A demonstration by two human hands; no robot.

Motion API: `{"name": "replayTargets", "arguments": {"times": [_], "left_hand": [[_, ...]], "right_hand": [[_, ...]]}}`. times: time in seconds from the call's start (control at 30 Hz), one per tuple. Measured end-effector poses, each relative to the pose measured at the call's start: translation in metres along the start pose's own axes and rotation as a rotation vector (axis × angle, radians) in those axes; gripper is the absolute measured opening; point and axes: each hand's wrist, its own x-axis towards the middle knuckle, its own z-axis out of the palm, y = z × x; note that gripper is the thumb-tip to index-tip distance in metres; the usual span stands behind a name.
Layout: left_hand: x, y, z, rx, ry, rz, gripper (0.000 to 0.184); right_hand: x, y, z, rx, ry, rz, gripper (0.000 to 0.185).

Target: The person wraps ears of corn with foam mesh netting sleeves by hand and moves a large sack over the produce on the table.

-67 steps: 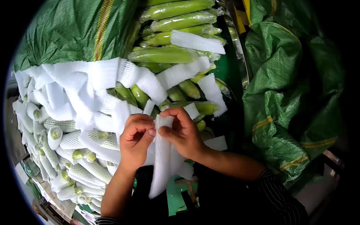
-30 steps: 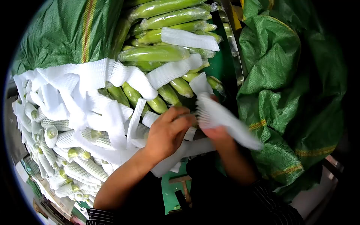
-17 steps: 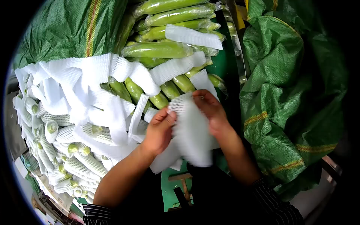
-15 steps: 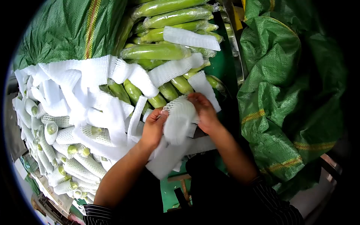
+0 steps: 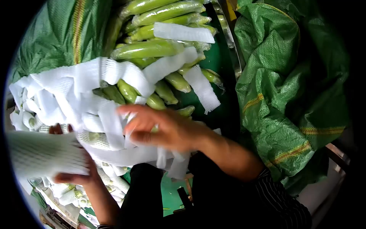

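Observation:
At the lower left my left hand [image 5: 82, 166] is wrapped round a long green vegetable in a white foam net sleeve [image 5: 44, 154], which points toward the left edge of view. My right hand [image 5: 164, 128] hovers above the white sleeves near the middle, its fingers apart and somewhat blurred, with nothing seen in it. Just beyond it lie long pale-green vegetables [image 5: 148, 49] wrapped in clear film; their exact kind is unclear. Flat white foam net sleeves [image 5: 171, 65] are strewn over them, and more sleeves [image 5: 57, 95] are heaped to the left.
Sleeved vegetables [image 5: 101, 139] are piled at the left, partly behind my left hand. A green woven sack [image 5: 57, 34] stands at the upper left. Another crumpled green sack [image 5: 270, 95] fills the right side. A dark green surface [image 5: 221, 61] shows beside the vegetables.
Both hands were together at the middle on a white foam sleeve. My left hand has swung to the lower left with a sleeved vegetable; my right has moved left and opened. The view has shifted slightly.

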Motion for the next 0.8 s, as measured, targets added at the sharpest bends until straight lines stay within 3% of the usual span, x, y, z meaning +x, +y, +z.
{"name": "replayTargets", "arguments": {"times": [0.03, 0.07, 0.13, 0.17, 0.2, 0.23, 0.27, 0.3, 0.4, 0.43, 0.53, 0.57, 0.6, 0.67, 0.77, 0.8], "left_hand": [[0.008, 0.000, -0.018, 0.195, 0.211, -0.004, 0.063], [0.009, -0.007, -0.043, 0.384, 0.431, -0.001, 0.049], [-0.025, -0.042, -0.056, 0.847, 0.333, -0.350, 0.029], [-0.032, -0.062, -0.047, 0.747, 0.113, -0.535, 0.018], [-0.048, -0.083, -0.028, 0.632, -0.025, -0.711, 0.015], [-0.061, -0.110, -0.024, 0.795, -0.293, -0.609, 0.022], [-0.066, -0.126, -0.017, 0.892, -0.388, -0.607, 0.032], [-0.071, -0.137, -0.014, 0.954, -0.435, -0.630, 0.034], [-0.072, -0.137, 0.008, 0.292, -0.263, -0.780, 0.033], [-0.065, -0.130, 0.016, 0.209, -0.263, -0.713, 0.019], [-0.064, -0.138, 0.005, 0.170, -0.096, -0.652, 0.006], [-0.059, -0.132, 0.016, 0.186, -0.147, -0.654, 0.017], [-0.058, -0.123, 0.028, 0.181, -0.186, -0.715, 0.028], [-0.064, -0.134, 0.025, 0.332, -0.222, -0.636, 0.038], [-0.059, -0.146, 0.031, 0.415, -0.041, -0.793, 0.045], [-0.051, -0.153, 0.032, 0.485, -0.106, -0.835, 0.044]], "right_hand": [[0.002, 0.015, -0.010, -0.204, 0.111, 0.072, 0.063], [-0.005, 0.063, -0.015, -0.623, 0.255, -0.064, 0.070], [-0.009, 0.079, -0.005, -0.961, 0.095, 0.291, 0.073], [-0.014, 0.095, 0.001, -1.035, 0.054, 0.441, 0.072], [-0.021, 0.115, 0.004, -0.976, 0.117, 0.458, 0.070], [-0.027, 0.138, 0.005, -0.923, 0.174, 0.463, 0.069], [-0.026, 0.147, 0.002, -0.883, 0.229, 0.459, 0.067], [-0.035, 0.152, 0.005, -0.691, 0.347, 0.216, 0.059], [-0.034, 0.120, 0.007, -0.141, 0.337, 0.020, 0.058], [-0.035, 0.102, 0.011, 0.097, 0.315, 0.074, 0.047], [-0.041, 0.085, 0.020, 0.364, 0.405, 0.227, 0.041], [-0.042, 0.094, 0.024, 0.402, 0.326, 0.062, 0.042], [-0.043, 0.099, 0.022, 0.427, 0.246, 0.061, 0.051], [-0.046, 0.095, 0.028, 0.319, 0.340, 0.072, 0.046], [-0.047, 0.082, 0.003, -0.620, 0.458, -0.313, 0.035], [-0.053, 0.079, -0.005, -0.610, 0.444, -0.298, 0.029]]}}
